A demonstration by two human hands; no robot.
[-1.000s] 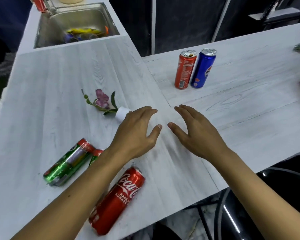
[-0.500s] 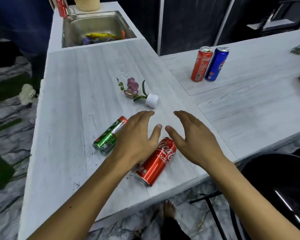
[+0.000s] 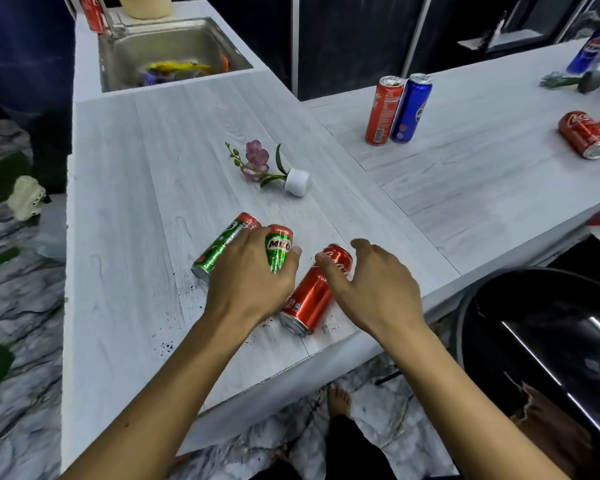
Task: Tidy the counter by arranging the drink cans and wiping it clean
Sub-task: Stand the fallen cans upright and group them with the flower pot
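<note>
Three cans lie on their sides near the front edge of the white counter [image 3: 136, 174]. My left hand [image 3: 253, 282] reaches over a long green can [image 3: 219, 247] and holds a green Milo can [image 3: 279, 247] between thumb and fingers. Beside it, my right hand [image 3: 371, 289] curls round the upper end of a red Coca-Cola can [image 3: 309, 299], thumb on its left side. Farther back on the right, a red can [image 3: 383, 110] and a blue can [image 3: 409, 109] stand upright, touching. Black specks [image 3: 167, 346] dot the counter by the lying cans.
A small white pot with a pink flower [image 3: 297, 181] lies tipped over mid-counter. Another red can [image 3: 584, 133] lies at the far right, with a blue can [image 3: 593, 46] behind it. The sink [image 3: 174, 46] at the back holds items. A black chair [image 3: 551, 341] stands at my right.
Both hands dropped from hovering above the counter onto the lying cans; the left now holds the Milo can, the right the Coca-Cola can. The view pulled back and shifted left.
</note>
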